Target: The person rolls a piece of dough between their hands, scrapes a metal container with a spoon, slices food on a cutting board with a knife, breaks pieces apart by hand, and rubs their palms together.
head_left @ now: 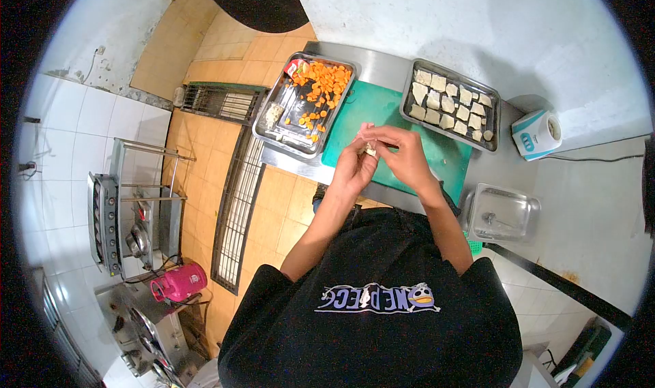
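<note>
My left hand (355, 165) and my right hand (407, 156) meet above the near part of a green cutting board (372, 101). The fingers of both are closed around a small pale piece (370, 150) that looks like a garlic clove; the fingers hide much of it. At the board's left stands a metal tray (295, 108) with sliced carrots (327, 82), a red packet (295, 67) and a small heap of whitish chopped bits (273, 114). Right of the board, another metal tray (492, 140) carries rows of pale flat pieces (447, 104).
A white and blue box-like item (536, 136) stands against the wall at the right, with a cable beside it. A clear rectangular container (505, 212) sits near the counter's right end. Floor grates (235, 207), a pink gas cylinder (179, 282) and stoves lie to the left.
</note>
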`<state>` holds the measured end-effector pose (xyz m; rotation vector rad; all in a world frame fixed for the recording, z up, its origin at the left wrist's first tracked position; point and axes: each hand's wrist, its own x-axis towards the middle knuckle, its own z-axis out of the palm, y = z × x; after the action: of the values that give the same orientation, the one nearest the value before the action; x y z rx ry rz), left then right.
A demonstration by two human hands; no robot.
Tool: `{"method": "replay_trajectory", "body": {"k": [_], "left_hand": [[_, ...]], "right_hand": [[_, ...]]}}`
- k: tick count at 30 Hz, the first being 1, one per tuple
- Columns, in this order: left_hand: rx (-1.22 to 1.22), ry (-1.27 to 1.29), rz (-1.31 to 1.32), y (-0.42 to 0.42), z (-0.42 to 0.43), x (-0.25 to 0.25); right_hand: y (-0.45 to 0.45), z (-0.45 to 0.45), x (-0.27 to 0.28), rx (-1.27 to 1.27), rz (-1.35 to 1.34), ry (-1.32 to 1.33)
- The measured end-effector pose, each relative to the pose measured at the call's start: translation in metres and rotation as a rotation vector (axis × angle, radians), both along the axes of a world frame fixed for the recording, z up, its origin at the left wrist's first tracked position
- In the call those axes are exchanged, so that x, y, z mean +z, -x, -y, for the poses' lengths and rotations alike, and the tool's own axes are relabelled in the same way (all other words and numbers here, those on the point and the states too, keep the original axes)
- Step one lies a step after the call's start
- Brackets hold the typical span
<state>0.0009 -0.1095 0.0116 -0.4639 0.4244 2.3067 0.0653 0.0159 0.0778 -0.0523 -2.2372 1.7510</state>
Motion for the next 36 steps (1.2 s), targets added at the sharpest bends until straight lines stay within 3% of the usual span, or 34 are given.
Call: {"method": "replay_trajectory", "body": {"k": [3,5,9,11,13,14,16,19,21,23,26,30,32,33,35,36], "left_hand": [[-0.045,-0.034,-0.054,-0.002,0.003,-0.006],[-0.047,-0.049,-0.035,-0.003,0.004,0.005],[-0.009,-0.069,0.045,0.004,0.005,0.006],[-0.018,-0.107,0.016,0.002,-0.001,0.017],[-0.033,-0.146,-0.014,-0.004,-0.011,0.032],[-0.060,-0.043,-0.146,-0.011,-0.014,0.042],[-0.094,0.170,-0.454,-0.022,-0.018,0.056],[-0.070,0.300,-0.613,-0.037,-0.021,0.078],[-0.062,0.339,-0.688,-0.039,-0.021,0.077],[-0.066,0.457,-1.086,-0.034,-0.019,0.085],[-0.049,0.473,-1.292,-0.025,-0.018,0.100],[0.000,0.467,-1.288,-0.015,-0.019,0.103],[0.183,0.221,-1.094,-0.004,-0.030,0.093],[0.177,0.217,-1.093,-0.001,-0.028,0.088],[0.070,0.065,-0.685,0.006,-0.018,0.092],[0.061,0.127,-0.616,0.005,-0.019,0.092]], "right_hand": [[0.000,-0.001,0.002,-0.018,-0.016,0.026],[-0.001,-0.003,0.013,-0.043,-0.004,-0.141],[0.004,-0.004,0.007,-0.059,-0.076,-0.104],[0.006,-0.001,0.005,-0.139,-0.231,-0.380],[0.009,0.006,0.006,-0.152,-0.219,-0.487],[0.011,0.009,0.008,-0.160,-0.202,-0.592],[0.015,0.009,0.002,-0.163,-0.189,-0.550],[0.021,0.010,0.006,-0.175,-0.195,-0.482],[0.027,0.011,0.007,-0.189,-0.344,-0.333],[0.029,0.020,0.020,-0.196,-0.387,-0.259],[0.027,0.027,0.032,-0.187,-0.435,-0.159],[0.020,0.043,0.047,-0.145,-0.468,-0.160],[0.014,0.054,0.046,-0.112,-0.439,-0.234],[0.012,0.059,0.043,-0.091,-0.410,-0.265],[0.015,0.058,0.043,0.062,-0.437,-0.180],[0.017,0.058,0.043,0.093,-0.425,-0.113]]}}
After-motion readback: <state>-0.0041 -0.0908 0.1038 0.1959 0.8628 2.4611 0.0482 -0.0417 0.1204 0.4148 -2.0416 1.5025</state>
